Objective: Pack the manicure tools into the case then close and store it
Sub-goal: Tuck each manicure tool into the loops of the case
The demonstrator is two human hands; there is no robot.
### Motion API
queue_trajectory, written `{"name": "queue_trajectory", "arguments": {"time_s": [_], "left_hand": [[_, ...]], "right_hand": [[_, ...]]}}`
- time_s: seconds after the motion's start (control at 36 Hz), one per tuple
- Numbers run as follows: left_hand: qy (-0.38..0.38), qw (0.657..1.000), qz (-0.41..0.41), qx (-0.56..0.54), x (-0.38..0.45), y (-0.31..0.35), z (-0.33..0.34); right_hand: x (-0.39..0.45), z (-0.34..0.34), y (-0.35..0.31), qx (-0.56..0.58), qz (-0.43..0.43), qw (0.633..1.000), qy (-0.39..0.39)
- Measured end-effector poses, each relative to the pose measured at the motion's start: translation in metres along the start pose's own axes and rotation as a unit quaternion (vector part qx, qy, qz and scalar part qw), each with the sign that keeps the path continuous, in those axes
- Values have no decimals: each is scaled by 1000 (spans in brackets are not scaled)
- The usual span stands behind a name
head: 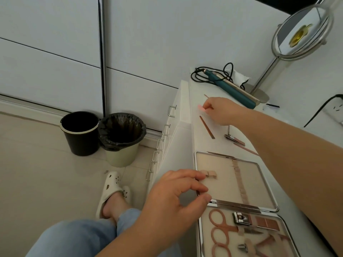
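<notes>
The manicure case (265, 184) lies open on the white dresser top, its far half with bare elastic loops. The near half (206, 236) holds rose-gold scissors (220, 232), a nail clipper (241, 218) and nippers. My left hand (170, 199) rests on the case's left edge, thumb and finger pinching the rim. My right hand (222, 111) reaches far over the top and pinches a thin pointed tool (206, 96); a pink tip shows by its fingers. Loose on the top lie a rose-gold file (207, 127), a small clipper (234, 139) and another slim tool (246, 149).
A teal hair iron (232, 88) with a black cord and a round stand mirror (302, 32) sit at the back of the dresser. Drawer handles (171, 111) run down its left front. Two bins (118, 138) stand on the floor to the left.
</notes>
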State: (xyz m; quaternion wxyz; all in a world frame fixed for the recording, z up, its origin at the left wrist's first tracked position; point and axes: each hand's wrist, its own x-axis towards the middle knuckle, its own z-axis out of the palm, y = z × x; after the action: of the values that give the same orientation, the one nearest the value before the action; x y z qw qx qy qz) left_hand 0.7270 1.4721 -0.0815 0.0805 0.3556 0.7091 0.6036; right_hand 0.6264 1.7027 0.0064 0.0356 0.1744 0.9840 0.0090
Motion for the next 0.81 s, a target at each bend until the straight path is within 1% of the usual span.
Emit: {"name": "queue_trajectory", "arguments": {"time_s": [0.08, 0.19, 0.25, 0.33, 0.42, 0.47, 0.53, 0.58, 0.69, 0.81], "left_hand": [[4, 1000, -14, -10, 0, 4, 0], [-3, 997, -48, -55, 2, 12, -2], [1, 993, -74, -94, 4, 17, -4], [21, 991, -85, -98, 9, 25, -8], [41, 987, -84, -129, 11, 33, -16], [60, 980, -88, -168, 11, 38, -21], [67, 976, -96, -184, 8, 42, -25], [52, 978, -100, -175, 3, 47, -26], [24, 986, -75, -146, -9, 53, -25], [22, 986, -66, -149, -17, 56, -22]], "right_hand": [[-8, -6, -2, 41, 5, 998, 54], [-34, -10, -17, 173, 12, 981, 88], [-56, -9, -28, 227, -4, 968, 108], [-98, -6, -42, 242, -40, 960, 133], [-144, -2, -48, 255, -78, 956, 126], [-170, 0, -49, 281, -102, 947, 116], [-192, 1, -51, 309, -114, 938, 105], [-208, 2, -52, 317, -126, 936, 93], [-232, 6, -53, 312, -140, 937, 77], [-247, 9, -47, 366, -114, 920, 78]]}}
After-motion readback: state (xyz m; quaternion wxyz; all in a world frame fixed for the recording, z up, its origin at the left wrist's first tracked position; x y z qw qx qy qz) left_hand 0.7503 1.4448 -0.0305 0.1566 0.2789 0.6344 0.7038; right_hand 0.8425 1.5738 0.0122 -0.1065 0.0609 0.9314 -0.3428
